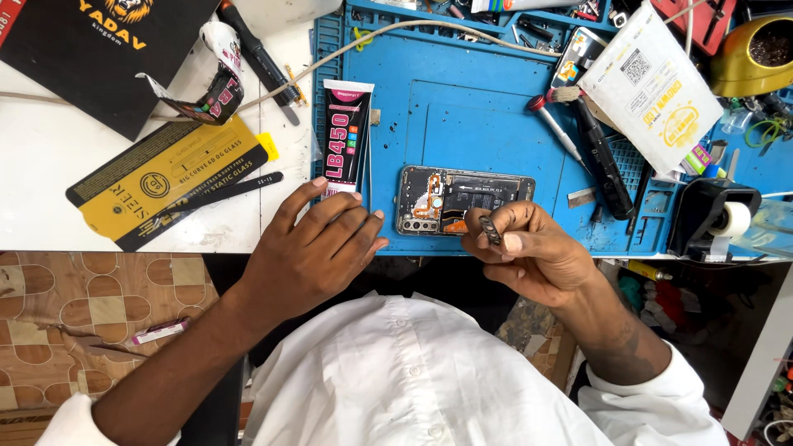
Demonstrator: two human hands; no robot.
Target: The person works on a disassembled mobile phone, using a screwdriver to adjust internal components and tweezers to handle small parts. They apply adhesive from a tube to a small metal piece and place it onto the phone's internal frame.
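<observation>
An opened smartphone [462, 201] lies back-up on the blue work mat [462, 107], its circuit board and battery exposed. My right hand [529, 252] hovers over the phone's near edge and pinches a small dark camera-lens frame [489, 228] between thumb and fingers. My left hand [318, 248] rests flat at the mat's near left corner, fingers apart, fingertips touching the lower end of a black and pink glue tube [347, 136]. It holds nothing.
A yellow and black flat package [165, 182] and a black box [91, 49] lie on the white table at left. Screwdrivers [557, 132], a black tool [603, 161], a white pouch [652, 87] and a tape dispenser [714, 215] crowd the right. A cable crosses the top.
</observation>
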